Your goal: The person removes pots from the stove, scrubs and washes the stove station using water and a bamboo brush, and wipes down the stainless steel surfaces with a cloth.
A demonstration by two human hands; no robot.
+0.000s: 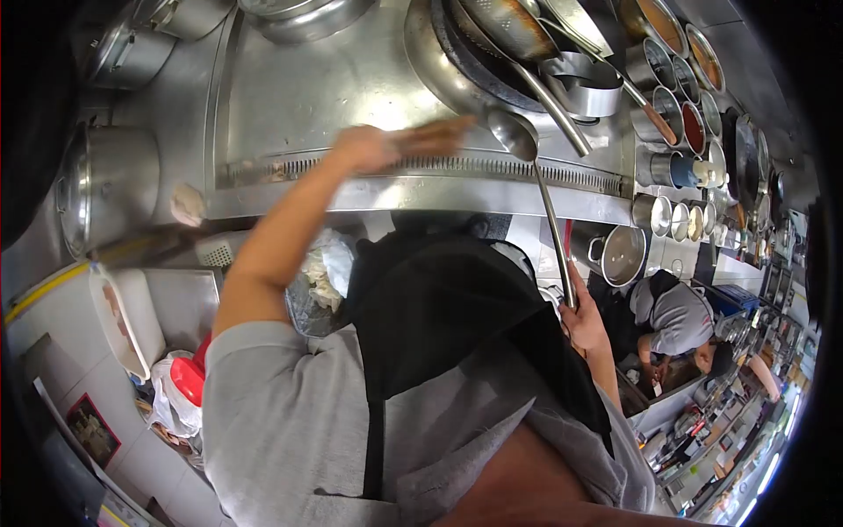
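Observation:
Over the steel counter (325,79), my left hand (364,149) is closed around a long brown brush-like thing (435,138). Both are smeared by motion, so its exact kind is unclear. Its far end points right, close to the bowl of a steel ladle (513,134). Lower on the right, my right hand (584,318) is wrapped around the ladle's long handle. The ladle's bowl lies over the counter's front, beside the wok ring (430,61). I cannot tell whether the brush-like thing touches it.
A strainer (505,31) and a steel ring-shaped pan (584,92) crowd the wok station. Seasoning pots (694,127) line the right side. Large lidded pots (118,189) stand left; a slotted drain (562,176) edges the counter. A co-worker (676,316) bends over at far right.

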